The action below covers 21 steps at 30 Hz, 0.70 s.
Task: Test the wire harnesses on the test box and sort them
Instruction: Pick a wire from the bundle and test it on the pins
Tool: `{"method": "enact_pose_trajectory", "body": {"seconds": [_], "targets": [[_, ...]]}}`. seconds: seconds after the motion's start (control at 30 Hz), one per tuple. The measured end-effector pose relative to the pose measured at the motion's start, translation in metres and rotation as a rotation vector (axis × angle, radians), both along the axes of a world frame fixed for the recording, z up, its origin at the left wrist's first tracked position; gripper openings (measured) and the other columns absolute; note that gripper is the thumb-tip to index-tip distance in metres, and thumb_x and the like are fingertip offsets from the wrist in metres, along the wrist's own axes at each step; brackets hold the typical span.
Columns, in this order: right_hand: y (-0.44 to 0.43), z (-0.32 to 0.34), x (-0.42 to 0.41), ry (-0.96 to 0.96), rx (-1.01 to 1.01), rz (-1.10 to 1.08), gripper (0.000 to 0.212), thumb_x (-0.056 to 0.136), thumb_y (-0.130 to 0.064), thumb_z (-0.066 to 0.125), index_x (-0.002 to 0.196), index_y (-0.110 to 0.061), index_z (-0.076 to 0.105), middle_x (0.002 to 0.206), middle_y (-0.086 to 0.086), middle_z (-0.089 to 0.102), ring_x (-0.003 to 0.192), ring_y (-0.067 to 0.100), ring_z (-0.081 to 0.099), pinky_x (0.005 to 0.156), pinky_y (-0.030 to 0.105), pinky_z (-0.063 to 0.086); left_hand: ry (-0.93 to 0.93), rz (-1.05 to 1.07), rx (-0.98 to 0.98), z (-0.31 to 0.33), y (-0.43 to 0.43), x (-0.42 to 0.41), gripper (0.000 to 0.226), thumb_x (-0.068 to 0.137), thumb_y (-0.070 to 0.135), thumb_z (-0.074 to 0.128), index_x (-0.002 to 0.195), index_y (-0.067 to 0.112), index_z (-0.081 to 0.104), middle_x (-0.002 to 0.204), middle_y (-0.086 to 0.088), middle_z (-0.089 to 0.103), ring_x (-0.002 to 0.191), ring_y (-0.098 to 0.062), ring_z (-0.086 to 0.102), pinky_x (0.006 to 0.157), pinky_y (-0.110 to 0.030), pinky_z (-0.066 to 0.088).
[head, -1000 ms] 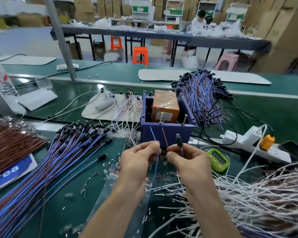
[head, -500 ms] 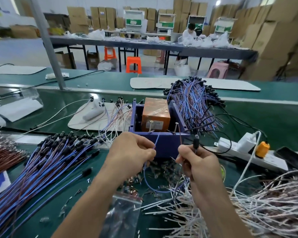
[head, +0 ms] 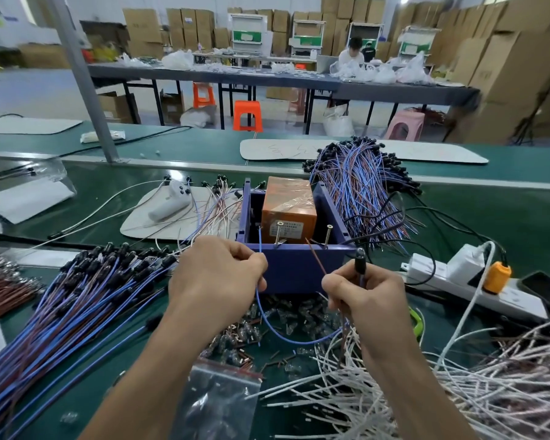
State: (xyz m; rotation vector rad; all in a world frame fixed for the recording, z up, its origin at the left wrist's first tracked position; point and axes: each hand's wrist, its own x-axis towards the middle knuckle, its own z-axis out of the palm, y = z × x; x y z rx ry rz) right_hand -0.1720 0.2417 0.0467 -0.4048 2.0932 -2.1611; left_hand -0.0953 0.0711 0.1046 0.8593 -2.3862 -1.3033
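The purple test box (head: 294, 268) stands at centre with an orange block (head: 289, 208) inside and two upright screws on its front rim. My left hand (head: 216, 277) pinches the blue wire (head: 269, 322) of one harness, its tip raised close to the left screw (head: 278, 233). My right hand (head: 365, 296) grips the harness's brown wire and black capped end (head: 360, 265), the brown tip pointing up toward the right screw (head: 327, 235). The blue wire hangs in a loop between both hands.
A large pile of blue and brown harnesses (head: 70, 303) lies left, another bundle (head: 359, 185) behind the box at right. White wires (head: 426, 389) heap at lower right. A power strip (head: 458, 277), a plastic bag (head: 219, 404) and small loose parts (head: 283, 319) lie nearby.
Both hands have spread apart from in front of the box and raised the harness's two wire tips up toward the screws on the box rim.
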Motion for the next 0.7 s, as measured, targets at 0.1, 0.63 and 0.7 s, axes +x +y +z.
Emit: {"method": "enact_pose_trajectory", "body": {"seconds": [0.1, 0.63, 0.7], "targets": [[0.007, 0.000, -0.003, -0.004, -0.011, -0.006, 0.022, 0.077, -0.005, 0.076, 0.060, -0.014, 0.067, 0.052, 0.005, 0.056, 0.050, 0.017, 0.050, 0.051, 0.022, 0.045, 0.010, 0.019, -0.032, 0.000, 0.004, -0.001, 0.034, 0.089, 0.031, 0.067, 0.064, 0.054, 0.071, 0.058, 0.015, 0.072, 0.046, -0.008, 0.063, 0.066, -0.035, 0.062], [0.013, -0.013, -0.003, -0.071, -0.071, -0.178, 0.026, 0.091, -0.011, 0.074, 0.066, -0.020, 0.073, 0.056, 0.007, 0.063, 0.048, 0.013, 0.051, 0.043, 0.021, 0.038, 0.042, 0.005, 0.002, -0.019, 0.006, -0.009, 0.035, 0.091, 0.022, 0.070, 0.057, 0.020, 0.075, 0.053, 0.006, 0.070, 0.044, -0.006, 0.065, 0.039, -0.015, 0.043], [0.013, -0.013, -0.003, -0.073, -0.070, -0.175, 0.027, 0.091, -0.012, 0.074, 0.066, -0.022, 0.073, 0.055, 0.008, 0.063, 0.045, 0.012, 0.049, 0.041, 0.020, 0.036, 0.046, -0.001, 0.020, -0.020, 0.006, -0.010, 0.034, 0.091, 0.021, 0.070, 0.058, 0.018, 0.075, 0.054, 0.005, 0.071, 0.044, -0.007, 0.065, 0.039, -0.014, 0.043]]}}
